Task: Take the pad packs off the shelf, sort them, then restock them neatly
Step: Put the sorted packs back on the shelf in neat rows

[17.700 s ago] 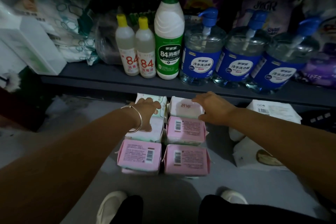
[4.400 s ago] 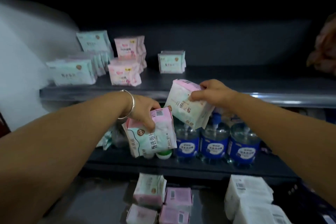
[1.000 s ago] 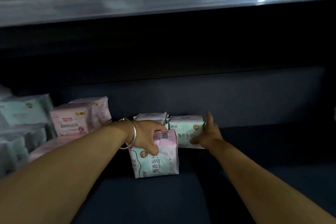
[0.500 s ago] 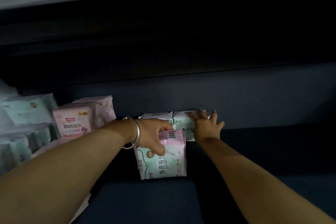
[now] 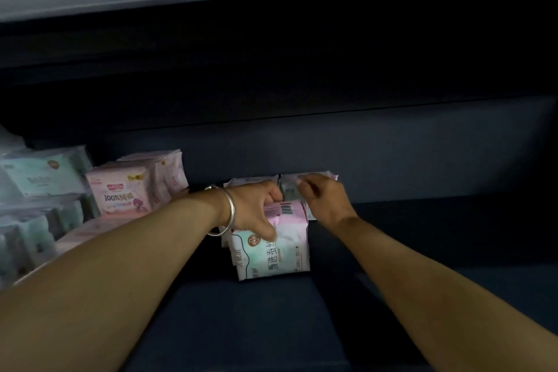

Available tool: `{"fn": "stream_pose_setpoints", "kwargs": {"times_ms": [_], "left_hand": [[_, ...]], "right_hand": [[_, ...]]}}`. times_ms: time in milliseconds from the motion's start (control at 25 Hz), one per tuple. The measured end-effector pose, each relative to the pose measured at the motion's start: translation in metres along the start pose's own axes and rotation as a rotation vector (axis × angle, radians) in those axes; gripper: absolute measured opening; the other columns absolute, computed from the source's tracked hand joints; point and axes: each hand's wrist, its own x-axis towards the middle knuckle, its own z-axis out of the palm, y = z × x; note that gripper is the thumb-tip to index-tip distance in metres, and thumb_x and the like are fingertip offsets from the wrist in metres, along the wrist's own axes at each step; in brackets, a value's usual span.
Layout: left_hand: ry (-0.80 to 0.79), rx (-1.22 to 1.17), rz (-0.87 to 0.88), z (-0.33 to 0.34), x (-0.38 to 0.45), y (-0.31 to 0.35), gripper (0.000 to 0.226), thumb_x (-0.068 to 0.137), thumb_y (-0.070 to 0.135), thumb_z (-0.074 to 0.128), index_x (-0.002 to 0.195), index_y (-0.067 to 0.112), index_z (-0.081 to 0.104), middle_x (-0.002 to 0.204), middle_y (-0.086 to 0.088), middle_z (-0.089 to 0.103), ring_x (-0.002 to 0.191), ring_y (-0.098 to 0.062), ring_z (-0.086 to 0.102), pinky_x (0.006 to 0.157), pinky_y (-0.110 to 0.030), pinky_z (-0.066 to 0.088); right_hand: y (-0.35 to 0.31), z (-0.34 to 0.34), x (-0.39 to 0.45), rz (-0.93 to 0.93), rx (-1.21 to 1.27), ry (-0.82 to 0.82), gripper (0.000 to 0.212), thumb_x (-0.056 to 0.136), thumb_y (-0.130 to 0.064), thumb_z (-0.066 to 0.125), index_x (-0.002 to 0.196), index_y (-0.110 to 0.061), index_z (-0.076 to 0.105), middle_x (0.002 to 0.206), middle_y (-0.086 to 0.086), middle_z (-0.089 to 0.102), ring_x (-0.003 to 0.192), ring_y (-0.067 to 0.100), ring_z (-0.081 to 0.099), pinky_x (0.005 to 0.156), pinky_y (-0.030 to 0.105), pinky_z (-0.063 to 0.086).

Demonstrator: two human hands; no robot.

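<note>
Gripped from above, the mint-and-pink soft plastic pad pack stands upright on the dark blue shelf board, the left hand curled over its pink top edge with the thumb down its printed front. That hold seems meant to keep the soft pack square while it is slid back into line. A silver bangle circles that wrist.

Just behind it, the right hand lies on the mint pad pack at the back, fingers bent against its top and face; whether they pinch it or merely push cannot be told, as the hand blurs. Likely it is seating this pack against the shelf's rear wall, touching a second back pack to its left, so the front one can close up.

Farther left, 1 pink "100%" pad pack fronts a row, with pale mint packs stacked beyond, apparently sorted by colour.
</note>
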Motion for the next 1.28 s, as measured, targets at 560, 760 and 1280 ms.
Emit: {"fn": "stream_pose_setpoints", "kwargs": {"times_ms": [560, 760, 1280], "left_hand": [[0.298, -0.465, -0.229, -0.016, -0.053, 0.034, 0.096, 0.072, 0.078, 0.037, 0.144, 0.016, 0.030, 0.148, -0.008, 0.036, 0.129, -0.031, 0.044, 0.103, -0.047, 0.041], [0.152, -1.255, -0.513, -0.010, -0.058, 0.042, 0.061, 0.087, 0.066, 0.038, 0.093, 0.007, 0.053, 0.096, -0.017, 0.062, 0.070, -0.038, 0.066, 0.069, -0.054, 0.055], [0.267, -1.151, -0.022, 0.030, -0.037, 0.015, 0.068, 0.066, -0.021, 0.060, 0.116, 0.025, 0.050, 0.118, -0.007, 0.057, 0.107, -0.025, 0.057, 0.090, -0.042, 0.051]], "right_hand": [[-0.022, -0.057, -0.068, 0.179, 0.633, -0.291, 0.068, 0.062, 0.011, 0.078, 0.114, -0.026, 0.054, 0.114, 0.004, 0.065, 0.108, 0.021, 0.062, 0.090, 0.035, 0.054], [-0.025, -0.050, -0.074, 0.080, 0.650, -0.235, 0.074, 0.067, 0.015, 0.073, 0.119, -0.035, 0.054, 0.120, 0.001, 0.060, 0.115, 0.016, 0.056, 0.093, 0.035, 0.053], [-0.002, -0.051, -0.057, 0.402, 0.774, -0.355, 0.081, 0.068, -0.002, 0.079, 0.139, -0.017, 0.042, 0.118, 0.005, 0.065, 0.104, 0.020, 0.065, 0.082, 0.028, 0.054]]}}
